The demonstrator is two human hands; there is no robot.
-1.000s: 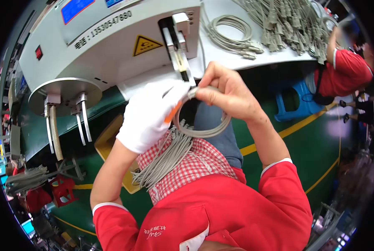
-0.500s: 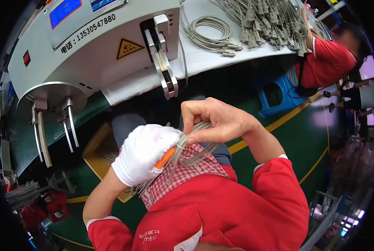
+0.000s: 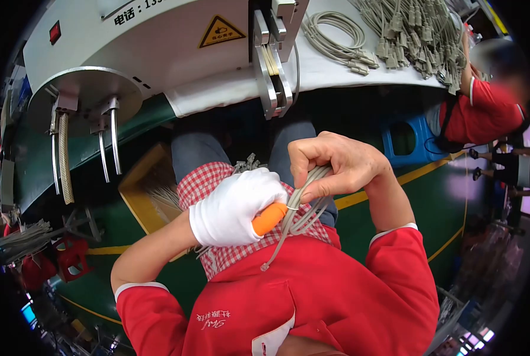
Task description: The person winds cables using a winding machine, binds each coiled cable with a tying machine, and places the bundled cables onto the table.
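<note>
A coiled grey cable (image 3: pixel 303 216) is held in front of my lap, with a thin pale tie round its strands. My left hand (image 3: pixel 238 207), in a white glove, closes on the coil from the left; an orange cover (image 3: pixel 269 219) shows at what looks like its thumb. Bare, my right hand (image 3: pixel 339 166) pinches the upper right part of the same coil between thumb and fingers. One thin cable end (image 3: pixel 265 266) hangs down over my red shirt. Grey connectors (image 3: pixel 250 162) show just beyond the glove, partly hidden.
Ahead stands a white machine (image 3: pixel 176 47) with a metal jaw (image 3: pixel 274 89) and a round disc (image 3: pixel 93 77) carrying rods. A coiled cable (image 3: pixel 336 35) and many connectors (image 3: pixel 413 35) lie on the white-covered table. A co-worker (image 3: pixel 490 113) sits right by a blue stool (image 3: pixel 410 142). A yellow bin (image 3: pixel 140 202) stands left.
Both hands and the coil have shifted right in the view, and the machine appears higher as the camera tilts down. The glove has turned, showing more of the orange cover. Both hands keep their hold.
</note>
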